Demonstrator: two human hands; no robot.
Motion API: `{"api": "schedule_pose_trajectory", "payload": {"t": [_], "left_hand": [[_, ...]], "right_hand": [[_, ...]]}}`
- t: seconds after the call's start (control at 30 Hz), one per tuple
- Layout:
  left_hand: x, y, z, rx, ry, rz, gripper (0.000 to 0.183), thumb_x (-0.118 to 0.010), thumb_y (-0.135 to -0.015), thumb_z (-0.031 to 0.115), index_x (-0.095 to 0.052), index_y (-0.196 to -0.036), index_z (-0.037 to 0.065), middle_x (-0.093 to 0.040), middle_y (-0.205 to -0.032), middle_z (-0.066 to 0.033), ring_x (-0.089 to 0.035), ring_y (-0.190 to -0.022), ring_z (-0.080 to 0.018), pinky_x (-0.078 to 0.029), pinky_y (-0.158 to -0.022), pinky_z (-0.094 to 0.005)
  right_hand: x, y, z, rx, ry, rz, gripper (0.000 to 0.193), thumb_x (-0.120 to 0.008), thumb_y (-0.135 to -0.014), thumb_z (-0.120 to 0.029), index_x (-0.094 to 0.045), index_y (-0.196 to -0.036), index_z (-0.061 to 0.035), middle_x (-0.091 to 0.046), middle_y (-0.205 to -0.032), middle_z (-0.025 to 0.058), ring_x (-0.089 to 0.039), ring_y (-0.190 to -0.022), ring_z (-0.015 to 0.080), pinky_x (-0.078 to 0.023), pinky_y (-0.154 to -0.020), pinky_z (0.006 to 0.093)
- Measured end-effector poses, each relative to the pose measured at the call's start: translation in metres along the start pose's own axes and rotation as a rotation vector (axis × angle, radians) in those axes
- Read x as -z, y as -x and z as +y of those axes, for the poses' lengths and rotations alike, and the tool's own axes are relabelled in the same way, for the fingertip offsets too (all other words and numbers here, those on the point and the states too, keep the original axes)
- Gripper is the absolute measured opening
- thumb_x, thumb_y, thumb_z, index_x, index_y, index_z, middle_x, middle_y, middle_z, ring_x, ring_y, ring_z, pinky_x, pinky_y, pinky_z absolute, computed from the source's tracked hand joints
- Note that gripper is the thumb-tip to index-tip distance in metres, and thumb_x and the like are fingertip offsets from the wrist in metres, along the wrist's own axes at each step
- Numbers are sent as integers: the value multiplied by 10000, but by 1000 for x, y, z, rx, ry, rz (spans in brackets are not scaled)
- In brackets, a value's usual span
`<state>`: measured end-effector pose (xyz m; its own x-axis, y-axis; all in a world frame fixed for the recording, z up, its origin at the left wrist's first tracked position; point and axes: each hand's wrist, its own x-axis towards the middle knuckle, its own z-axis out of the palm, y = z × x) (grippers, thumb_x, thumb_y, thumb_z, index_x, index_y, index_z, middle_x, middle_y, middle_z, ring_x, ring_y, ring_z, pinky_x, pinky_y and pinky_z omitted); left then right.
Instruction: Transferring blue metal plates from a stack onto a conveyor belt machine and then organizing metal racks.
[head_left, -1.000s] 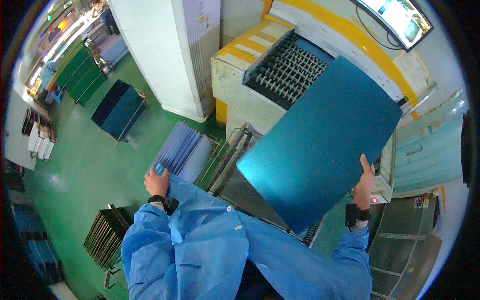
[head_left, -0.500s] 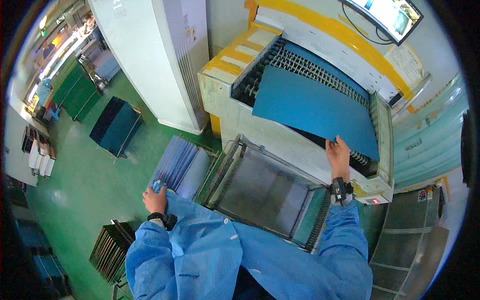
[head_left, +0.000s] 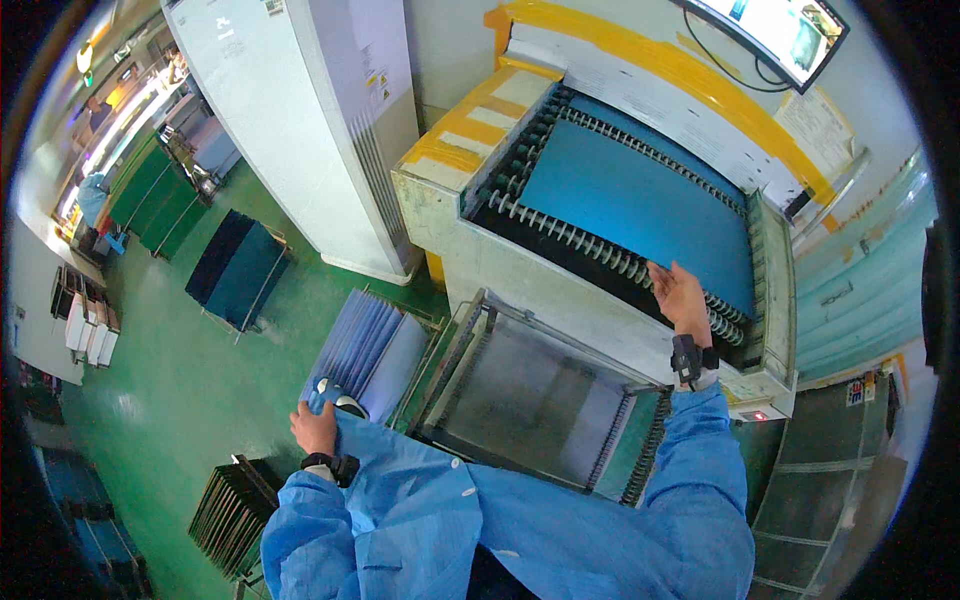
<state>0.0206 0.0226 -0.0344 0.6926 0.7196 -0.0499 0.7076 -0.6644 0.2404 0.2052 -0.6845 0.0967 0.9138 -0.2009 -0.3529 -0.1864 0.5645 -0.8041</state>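
Observation:
A flat blue panel (head_left: 640, 205) lies on the rows of rollers (head_left: 590, 242) in the top of a pale machine. At its near edge is my right hand (head_left: 682, 300), fingers stretched out and slightly apart; whether the fingertips still touch the panel is hard to see. My left hand (head_left: 315, 432) is closed round a small blue-and-white tool (head_left: 340, 396) whose kind I cannot make out. That hand is beside a rack of upright bluish panels (head_left: 362, 340), low on the left of the machine.
An empty-looking metal frame cart (head_left: 530, 395) stands between me and the machine (head_left: 560, 270). A white cabinet (head_left: 310, 130) rises left of the machine. Racks of dark panels (head_left: 240, 270) and brown-edged boards (head_left: 232, 510) stand on the green floor. A screen (head_left: 780, 35) hangs upper right.
The blue panel has gone from tilted, with its near edge raised in my right hand, to lying on the rollers. My right hand has let go of its edge. The left hand has barely moved.

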Motion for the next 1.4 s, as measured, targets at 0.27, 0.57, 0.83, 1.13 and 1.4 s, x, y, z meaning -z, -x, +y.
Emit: {"api": "schedule_pose_trajectory", "payload": {"t": [0.27, 0.57, 0.83, 1.13, 1.4], "left_hand": [[-4, 0, -2, 3, -47, 6, 647, -732, -780, 478, -595, -1262, 68, -568, -1185, -216, -562, -1091, -444, -489, -906, -529], [-7, 2, -3, 20, -35, -14, 670, -732, -779, 473, -585, -1286, 60, -569, -1206, -226, -561, -1108, -448, -483, -924, -532], [-3, 3, 1, 4, -20, -19, 665, -724, -786, 482, -580, -1291, 73, -561, -1219, -220, -552, -1122, -445, -481, -931, -530], [-2, 3, 0, 26, -28, -51, 681, -722, -787, 496, -573, -1306, 82, -550, -1246, -213, -538, -1145, -439, -480, -941, -525], [-3, 4, 6, 14, -12, -48, 696, -726, -783, 499, -571, -1311, 71, -555, -1234, -212, -541, -1132, -445, -475, -946, -526]], "right_hand": [[-21, 16, -3, 124, 396, 83, 326, -598, -970, -290, -638, -1124, -4, -713, -1063, 115, -689, -923, 228, -553, -764, 312], [-35, 0, 18, 674, 1674, 359, 415, -628, -910, -339, -635, -1296, -187, -539, -1422, 97, -449, -1324, 361, -380, -1058, 541], [-40, -8, 7, 545, 1741, 366, 480, -589, -916, -420, -595, -1352, -220, -470, -1495, 76, -395, -1380, 338, -323, -1072, 605], [-46, -13, -7, 514, 1757, 299, 505, -583, -914, -471, -597, -1348, -214, -481, -1489, 69, -410, -1370, 332, -327, -1068, 597], [-33, 14, 2, 841, 1615, 134, 404, -683, -882, -346, -666, -1207, -107, -623, -1306, 129, -540, -1235, 333, -430, -1034, 460]]}}
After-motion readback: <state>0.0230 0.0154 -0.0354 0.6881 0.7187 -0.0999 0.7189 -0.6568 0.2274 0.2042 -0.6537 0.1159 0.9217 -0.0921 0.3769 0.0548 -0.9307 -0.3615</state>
